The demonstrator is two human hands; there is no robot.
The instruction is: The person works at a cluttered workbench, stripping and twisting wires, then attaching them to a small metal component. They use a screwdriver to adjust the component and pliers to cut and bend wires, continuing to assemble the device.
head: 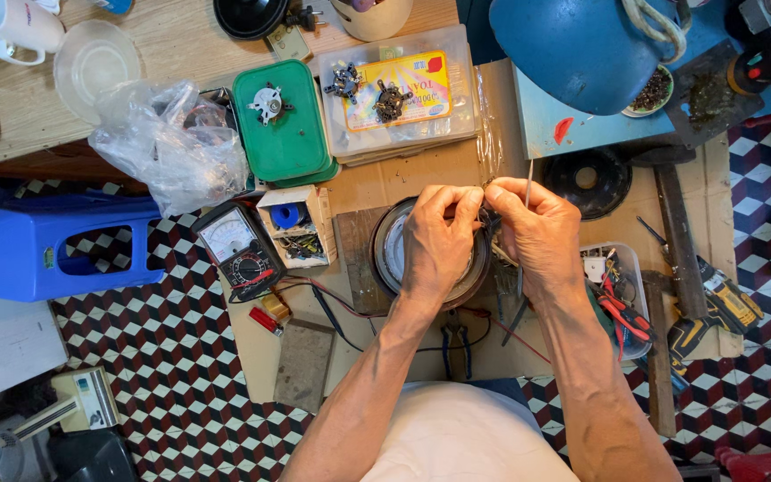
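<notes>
A round metal motor housing [385, 254] sits on a wooden block near the middle of the cardboard sheet [385, 183], and both hands work just above its right rim. The left hand [435, 241] and right hand [537, 232] pinch thin wires [528, 174] between closed fingertips (what they join is hidden). Left of the housing lies an analog multimeter [238, 250]; a green lidded box [280, 123] sits at the far edge; red-handled pliers [622, 312] lie to the right.

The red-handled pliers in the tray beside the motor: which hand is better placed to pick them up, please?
The right hand: the red-handled pliers lie in the clear tray just beyond its wrist, whereas the left hand is over the round motor.
</notes>
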